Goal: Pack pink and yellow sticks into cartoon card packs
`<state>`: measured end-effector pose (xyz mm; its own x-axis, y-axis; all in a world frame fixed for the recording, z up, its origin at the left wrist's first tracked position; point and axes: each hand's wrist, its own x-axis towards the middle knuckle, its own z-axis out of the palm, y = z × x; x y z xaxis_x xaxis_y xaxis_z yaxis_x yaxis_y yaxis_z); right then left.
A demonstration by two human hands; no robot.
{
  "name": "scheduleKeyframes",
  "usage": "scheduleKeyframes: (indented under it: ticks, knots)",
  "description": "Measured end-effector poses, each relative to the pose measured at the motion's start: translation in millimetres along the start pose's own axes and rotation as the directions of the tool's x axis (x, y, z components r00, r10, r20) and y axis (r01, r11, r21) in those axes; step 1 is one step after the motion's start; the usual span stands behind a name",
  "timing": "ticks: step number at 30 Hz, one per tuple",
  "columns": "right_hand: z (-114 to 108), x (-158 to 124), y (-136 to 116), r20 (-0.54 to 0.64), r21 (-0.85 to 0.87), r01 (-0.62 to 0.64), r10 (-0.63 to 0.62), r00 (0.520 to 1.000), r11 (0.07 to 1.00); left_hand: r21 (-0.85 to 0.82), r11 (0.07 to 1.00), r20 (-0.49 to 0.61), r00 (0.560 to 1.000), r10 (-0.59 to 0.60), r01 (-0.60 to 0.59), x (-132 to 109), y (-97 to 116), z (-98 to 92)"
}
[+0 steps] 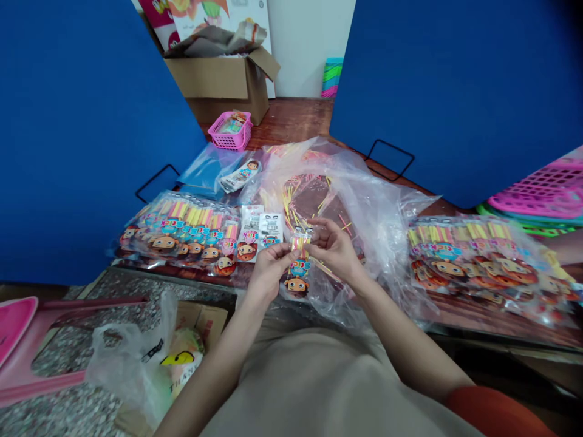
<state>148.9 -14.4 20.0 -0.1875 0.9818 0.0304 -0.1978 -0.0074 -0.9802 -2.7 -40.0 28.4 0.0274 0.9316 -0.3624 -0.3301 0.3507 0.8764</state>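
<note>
Between my two hands is a small clear packet (297, 285) with a cartoon face and pink and yellow candy sticks showing at its top. My left hand (273, 267) pinches the packet's left side. On its other side my right hand (334, 249) has thumb and fingers closed at the upper edge. Just beyond lie loose yellow and pink sticks (289, 203) on a large clear plastic bag (378, 224). Two flat packets (271, 227) rest to the left of my left hand.
Rows of filled packets (182, 233) lie at the left, more packets (478, 261) at the right. Behind stand a pink basket (232, 130) and a cardboard box (218, 82). Blue panels (455, 91) flank the table. A pink stool (40, 364) and plastic bag (136, 358) are below left.
</note>
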Motion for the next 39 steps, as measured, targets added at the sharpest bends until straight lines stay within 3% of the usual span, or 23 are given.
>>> scheduleKeyframes:
  ticks: [19,39]
  knots:
    - [4,1,-2,-0.024,-0.083,0.081,-0.083,0.996,0.993,0.005,1.000,0.006,1.000,0.011,-0.011,2,-3,-0.3]
    - [5,-1,2,-0.017,-0.094,0.047,-0.049,0.999,0.994,0.000,1.000,0.004,1.000,0.025,-0.025,4,-10,-0.6]
